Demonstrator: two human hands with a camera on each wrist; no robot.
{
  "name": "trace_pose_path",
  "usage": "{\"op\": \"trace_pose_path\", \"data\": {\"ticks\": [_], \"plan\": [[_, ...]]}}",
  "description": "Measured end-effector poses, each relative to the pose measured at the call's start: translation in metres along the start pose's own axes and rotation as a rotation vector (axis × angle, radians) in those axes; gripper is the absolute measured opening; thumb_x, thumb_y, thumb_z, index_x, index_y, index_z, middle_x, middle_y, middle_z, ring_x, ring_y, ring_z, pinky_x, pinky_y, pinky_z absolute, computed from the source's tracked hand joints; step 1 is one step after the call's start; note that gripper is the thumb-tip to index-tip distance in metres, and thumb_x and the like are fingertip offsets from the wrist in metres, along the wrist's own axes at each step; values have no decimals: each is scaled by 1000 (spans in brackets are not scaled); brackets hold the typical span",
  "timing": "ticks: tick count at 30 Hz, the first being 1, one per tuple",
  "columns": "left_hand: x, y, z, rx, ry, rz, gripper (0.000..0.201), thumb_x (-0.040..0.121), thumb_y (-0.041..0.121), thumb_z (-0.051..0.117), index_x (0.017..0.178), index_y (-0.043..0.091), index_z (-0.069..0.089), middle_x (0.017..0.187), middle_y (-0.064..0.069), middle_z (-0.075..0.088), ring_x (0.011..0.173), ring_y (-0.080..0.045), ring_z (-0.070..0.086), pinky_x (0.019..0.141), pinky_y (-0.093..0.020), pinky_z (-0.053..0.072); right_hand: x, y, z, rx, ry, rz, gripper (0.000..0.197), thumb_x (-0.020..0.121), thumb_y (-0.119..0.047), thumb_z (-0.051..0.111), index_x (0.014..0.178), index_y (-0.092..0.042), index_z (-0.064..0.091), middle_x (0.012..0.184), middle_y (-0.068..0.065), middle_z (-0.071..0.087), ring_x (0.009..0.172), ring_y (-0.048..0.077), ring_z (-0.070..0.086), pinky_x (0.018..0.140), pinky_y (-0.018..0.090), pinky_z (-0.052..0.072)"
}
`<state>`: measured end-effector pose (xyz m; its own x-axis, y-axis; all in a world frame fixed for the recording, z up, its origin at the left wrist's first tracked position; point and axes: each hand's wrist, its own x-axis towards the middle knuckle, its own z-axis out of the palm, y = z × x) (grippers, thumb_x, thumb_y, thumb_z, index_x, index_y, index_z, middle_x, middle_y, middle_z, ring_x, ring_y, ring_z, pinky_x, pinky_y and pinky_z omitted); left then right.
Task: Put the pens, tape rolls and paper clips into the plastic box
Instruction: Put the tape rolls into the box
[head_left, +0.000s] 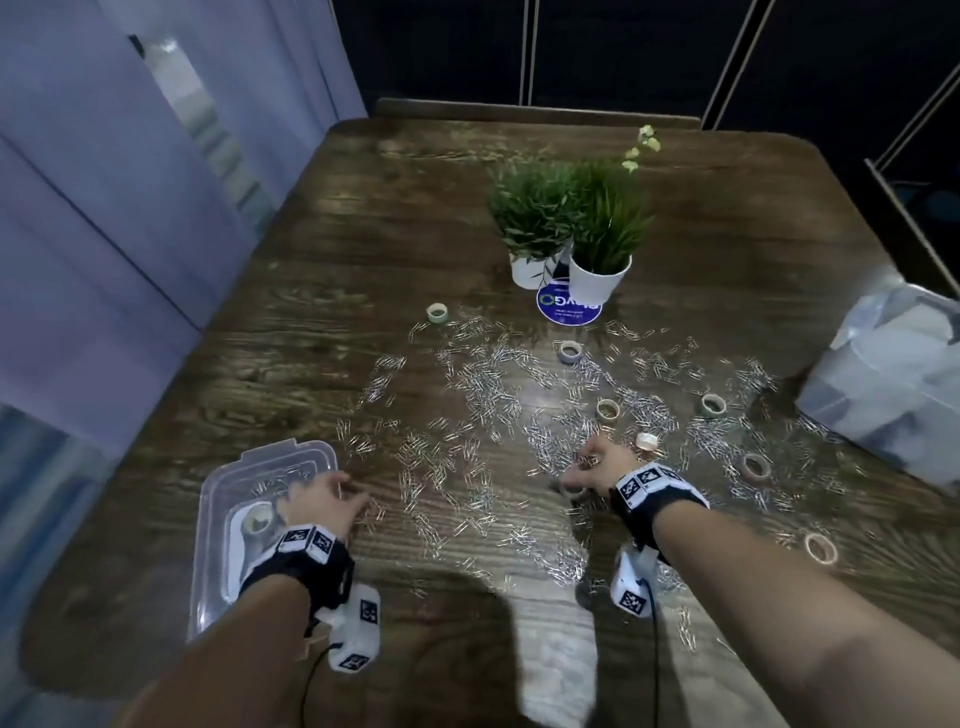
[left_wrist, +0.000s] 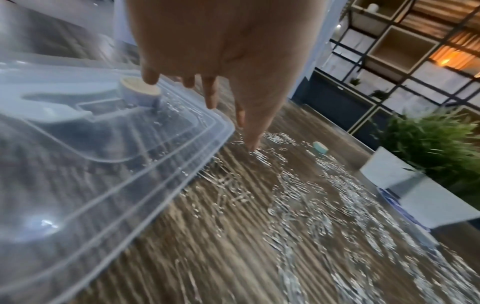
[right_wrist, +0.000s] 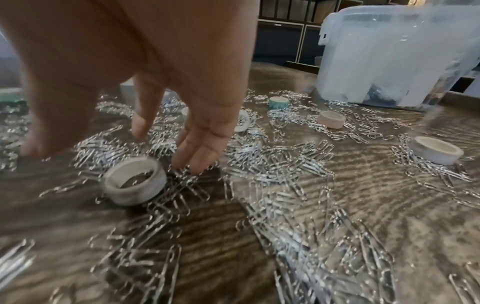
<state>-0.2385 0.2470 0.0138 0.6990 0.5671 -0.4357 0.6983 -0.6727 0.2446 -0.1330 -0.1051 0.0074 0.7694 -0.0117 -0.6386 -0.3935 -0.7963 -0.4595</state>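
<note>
Fingers (right_wrist: 192, 160) among scattered paper clips (right_wrist: 272, 164)

Silver paper clips (head_left: 483, 384) cover the dark brown wood-grain table (head_left: 363, 218); green plants (head_left: 571, 208) stand in white pots (head_left: 597, 280).

The bench (head_left: 322, 291) is showing dark, grained wood with a slight sheen. Paper clips (right_wrist: 275, 164) are glinting as shiny metal wire. The box (left_wrist: 145, 164) is looking like clear, glossy, smooth plastic.
</note>
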Motion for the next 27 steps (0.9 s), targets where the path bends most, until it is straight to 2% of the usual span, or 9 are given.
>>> {"op": "trace_pose_path", "data": {"ticks": [3,6,7,10,16,20,23,26,27], "plan": [[15,-18,-12,108,16,-145,58,84,58,55,131,26,47,142,-21,35,131,-42,33,106,-53,32,6,-4,18,-38,-55,14,61,61,-39,88,112,-21,58,116,3,62,99,20,61,89,32,51],[25,-28,-14,56,34,-258,58,92,44,49,141,16,35,145,-25,29,134,-42,27,108,-52,27,16,-9,34,-129,-52,32,65,50,-43,91,102,-25,57,123,5,56,105,24,59,97,37,50],[27,-30,-14,48,24,-293,62,92,43,50,144,15,29,146,-26,26,135,-42,25,110,-51,25,16,-11,37,-165,-51,45,63,53,-39,91,102,-22,56,122,5,54,106,26,59,97,38,50],[30,-36,-15,21,1,-355,71,93,42,52,149,18,17,150,-26,17,137,-42,20,111,-53,20,18,-16,42,-194,-23,68,51,67,-23,87,101,-19,51,120,9,54,104,29,60,86,35,56],[44,-50,-10,-14,-11,-404,47,95,18,45,141,18,33,144,-23,23,131,-43,26,106,-57,28,22,-11,39,-167,-18,51,42,73,-22,84,101,-16,53,112,8,63,97,24,63,77,30,56],[52,-47,-15,-67,5,-401,47,97,25,46,139,7,37,141,-27,31,129,-42,33,103,-54,33,14,-11,24,21,22,51,37,80,-23,77,103,-12,51,100,9,64,78,19,65,58,26,53],[60,-27,-23,-133,48,-292,49,91,22,55,131,-4,45,135,-30,39,121,-47,42,100,-50,39,13,-10,6,81,106,-3,31,87,-28,70,108,-16,50,97,3,61,70,20,64,57,28,52],[72,8,-33,-161,47,-204,45,92,27,53,124,-4,49,130,-29,40,107,-46,50,86,-45,43,20,-8,-17,104,184,-48,20,95,-22,56,115,-20,53,89,2,61,60,18,59,50,26,46],[74,22,-33,-202,42,-177,44,93,27,52,126,-3,47,132,-27,36,105,-46,51,86,-45,42,23,-8,-24,106,195,-51,17,96,-19,52,112,-19,55,85,4,62,57,16,55,48,24,42]]}}
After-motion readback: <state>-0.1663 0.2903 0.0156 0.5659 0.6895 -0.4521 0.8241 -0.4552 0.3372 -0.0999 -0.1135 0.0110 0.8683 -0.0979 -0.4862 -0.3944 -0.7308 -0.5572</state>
